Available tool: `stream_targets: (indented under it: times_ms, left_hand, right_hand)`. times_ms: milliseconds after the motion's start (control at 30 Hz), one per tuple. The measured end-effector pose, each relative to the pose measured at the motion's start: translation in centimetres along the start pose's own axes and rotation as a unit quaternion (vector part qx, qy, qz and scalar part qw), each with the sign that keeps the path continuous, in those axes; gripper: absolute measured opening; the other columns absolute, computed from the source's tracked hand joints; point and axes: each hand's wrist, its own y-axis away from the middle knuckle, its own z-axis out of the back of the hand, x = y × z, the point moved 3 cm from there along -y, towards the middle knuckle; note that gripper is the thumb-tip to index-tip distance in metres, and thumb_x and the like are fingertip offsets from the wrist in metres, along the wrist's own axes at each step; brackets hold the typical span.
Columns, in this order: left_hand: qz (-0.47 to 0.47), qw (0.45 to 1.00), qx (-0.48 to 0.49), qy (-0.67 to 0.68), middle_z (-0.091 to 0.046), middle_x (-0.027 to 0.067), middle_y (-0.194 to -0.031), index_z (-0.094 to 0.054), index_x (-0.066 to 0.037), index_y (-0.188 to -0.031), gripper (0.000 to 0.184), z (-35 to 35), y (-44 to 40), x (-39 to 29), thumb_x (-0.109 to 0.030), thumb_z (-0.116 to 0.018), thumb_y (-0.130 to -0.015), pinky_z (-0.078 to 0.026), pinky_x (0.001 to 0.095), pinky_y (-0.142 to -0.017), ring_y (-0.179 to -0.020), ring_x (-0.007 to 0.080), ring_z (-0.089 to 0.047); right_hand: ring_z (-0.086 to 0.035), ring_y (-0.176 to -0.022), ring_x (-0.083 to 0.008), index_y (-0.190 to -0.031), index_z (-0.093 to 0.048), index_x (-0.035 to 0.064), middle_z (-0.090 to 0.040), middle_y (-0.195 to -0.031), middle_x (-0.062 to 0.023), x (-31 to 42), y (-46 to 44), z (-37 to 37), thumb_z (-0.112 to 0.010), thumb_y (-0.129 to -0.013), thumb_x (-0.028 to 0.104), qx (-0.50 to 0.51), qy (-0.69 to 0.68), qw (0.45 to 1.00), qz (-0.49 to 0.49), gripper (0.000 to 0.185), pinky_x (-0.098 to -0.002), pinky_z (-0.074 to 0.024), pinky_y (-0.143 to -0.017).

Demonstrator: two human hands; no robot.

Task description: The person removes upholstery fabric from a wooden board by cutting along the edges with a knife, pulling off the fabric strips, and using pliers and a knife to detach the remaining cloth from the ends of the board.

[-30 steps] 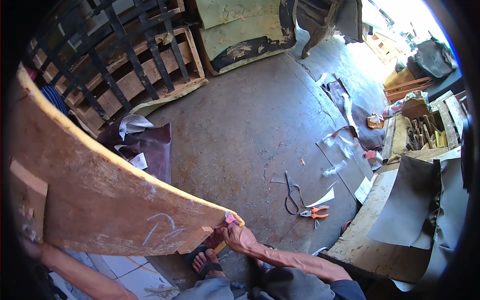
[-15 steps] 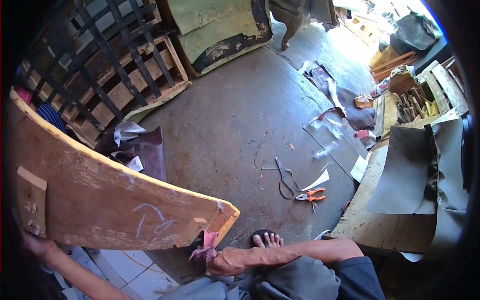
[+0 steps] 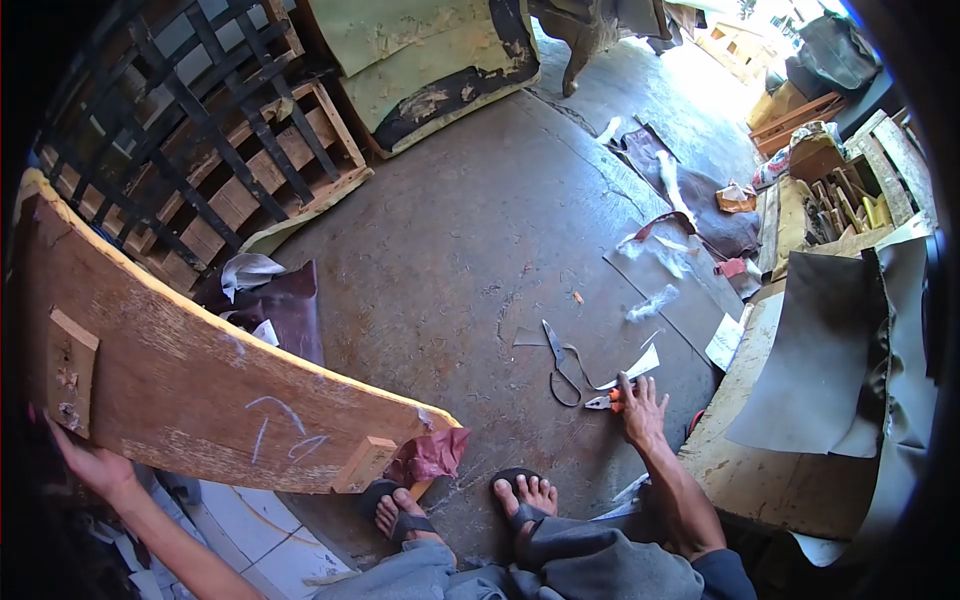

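Observation:
A curved plywood panel (image 3: pixel 210 390) with yellow foam along its edge stands tilted at the left. My left hand (image 3: pixel 97 470) grips its lower left edge; the fingertips are lost in shadow. My right hand (image 3: pixel 643 410) is over the orange-handled pliers (image 3: pixel 600 402) on the floor, fingers spread and partly covering the handles. Just left of the pliers lie dark scissors (image 3: pixel 562 365). A crumpled maroon scrap (image 3: pixel 430 455) hangs at the panel's near right corner, beside a small wood block (image 3: pixel 364 465).
A strapped wooden frame (image 3: pixel 220 140) leans at the upper left, near folded maroon leatherette (image 3: pixel 290 310). Grey sheets (image 3: pixel 810 350) drape over a wooden bench (image 3: pixel 740 460) at right. Scraps and white fluff (image 3: pixel 652 303) litter the floor. My sandalled feet (image 3: pixel 525 500) are below.
My right hand has let go of the maroon scrap at the panel's corner and moved right to the pliers. My left hand stays at the panel's edge, and the panel has shifted slightly.

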Motion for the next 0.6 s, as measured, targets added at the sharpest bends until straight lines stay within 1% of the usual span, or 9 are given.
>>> stream_targets:
  times_ms: [133,200,267,300,333,367,467,567,600]
  left_hand:
    - [0.101,0.994,-0.045,0.021,-0.040,0.0138,-0.153,-0.040,-0.001,-0.147,0.055,1.1,3.0,0.6,-0.034,-0.048,-0.104,-0.036,0.0412,-0.114,-0.137,0.0258,-0.043]
    - [-0.296,0.895,-0.042,-0.331,-0.043,0.0205,-0.147,-0.041,0.003,-0.143,0.049,-2.1,10.0,-3.4,-0.026,-0.048,-0.105,-0.043,0.0418,-0.108,-0.133,0.0284,-0.048]
    - [-0.378,0.859,-0.008,-0.346,-0.050,0.0232,-0.136,-0.046,0.007,-0.134,0.037,-4.5,17.7,-4.5,-0.014,-0.046,-0.104,-0.047,0.0412,-0.102,-0.124,0.0296,-0.053]
    - [-0.266,0.876,0.271,-0.297,-0.054,0.0209,-0.131,-0.050,0.005,-0.130,0.039,-6.4,21.9,-4.1,-0.014,-0.054,-0.096,-0.046,0.0422,-0.101,-0.120,0.0310,-0.054]
    - [-0.127,0.815,0.521,-0.219,-0.057,0.0187,-0.126,-0.054,0.004,-0.126,0.042,-8.1,26.5,-2.7,-0.015,-0.061,-0.089,-0.045,0.0432,-0.100,-0.116,0.0324,-0.056]
    - [-0.049,0.762,0.633,-0.128,-0.055,0.0206,-0.129,-0.054,-0.003,-0.132,0.057,-9.1,30.9,0.6,-0.029,-0.072,-0.085,-0.043,0.0485,-0.099,-0.115,0.0376,-0.054]
    - [-0.110,0.594,0.757,-0.248,-0.054,0.0155,-0.134,-0.049,-0.004,-0.141,0.079,-8.4,37.5,4.6,-0.030,-0.077,-0.073,-0.039,0.0451,-0.103,-0.123,0.0337,-0.049]
    - [-0.193,0.495,0.775,-0.341,-0.055,0.0138,-0.131,-0.047,-0.004,-0.143,0.079,-5.4,40.1,8.1,-0.030,-0.077,-0.075,-0.039,0.0452,-0.098,-0.119,0.0315,-0.048]
    - [-0.216,0.521,0.752,-0.342,-0.058,0.0109,-0.116,-0.058,-0.008,-0.132,0.062,-5.1,40.0,7.9,-0.029,-0.076,-0.076,-0.041,0.0446,-0.091,-0.106,0.0293,-0.051]
  right_hand:
    - [-0.052,-0.116,-0.0387,-0.125,-0.051,0.0061,-0.055,-0.120,-0.0218,-1.3,0.5,1.7,-0.065,-0.079,0.022,0.219,-0.080,0.972,-0.032,0.050,-0.0514,-0.0458,-0.094]
    - [-0.055,-0.112,-0.0416,-0.123,-0.050,0.0034,-0.056,-0.118,-0.0241,0.2,1.3,2.7,-0.063,-0.080,0.025,0.236,-0.122,0.962,-0.067,0.050,-0.0525,-0.0468,-0.092]
    - [-0.059,-0.103,-0.0474,-0.121,-0.049,-0.0020,-0.057,-0.112,-0.0285,1.8,1.9,2.8,-0.058,-0.082,0.030,0.260,-0.204,0.933,-0.142,0.052,-0.0546,-0.0487,-0.087]
    - [-0.063,-0.101,-0.0474,-0.122,-0.048,-0.0009,-0.062,-0.107,-0.0307,2.6,2.1,2.6,-0.056,-0.084,0.031,0.291,-0.226,0.917,-0.154,0.050,-0.0538,-0.0492,-0.088]
    - [-0.064,-0.100,-0.0467,-0.123,-0.048,0.0004,-0.064,-0.105,-0.0309,3.7,2.2,3.1,-0.057,-0.085,0.032,0.286,-0.260,0.911,-0.143,0.050,-0.0526,-0.0496,-0.088]
    - [-0.065,-0.099,-0.0459,-0.123,-0.048,0.0017,-0.066,-0.104,-0.0312,5.2,2.4,4.2,-0.059,-0.085,0.033,0.278,-0.295,0.904,-0.133,0.050,-0.0515,-0.0500,-0.088]
    - [-0.067,-0.096,-0.0449,-0.119,-0.048,0.0062,-0.069,-0.101,-0.0251,10.1,2.0,8.8,-0.068,-0.086,0.041,0.288,-0.380,0.874,-0.096,0.052,-0.0497,-0.0520,-0.082]
    - [-0.069,-0.089,-0.0409,-0.114,-0.051,0.0052,-0.068,-0.090,-0.0222,13.7,0.9,12.1,-0.071,-0.085,0.040,0.291,-0.386,0.874,0.052,0.050,-0.0486,-0.0518,-0.078]
    - [-0.069,-0.089,-0.0409,-0.114,-0.051,0.0052,-0.068,-0.090,-0.0222,14.5,0.3,12.7,-0.071,-0.085,0.040,0.291,-0.385,0.875,0.051,0.050,-0.0486,-0.0518,-0.078]
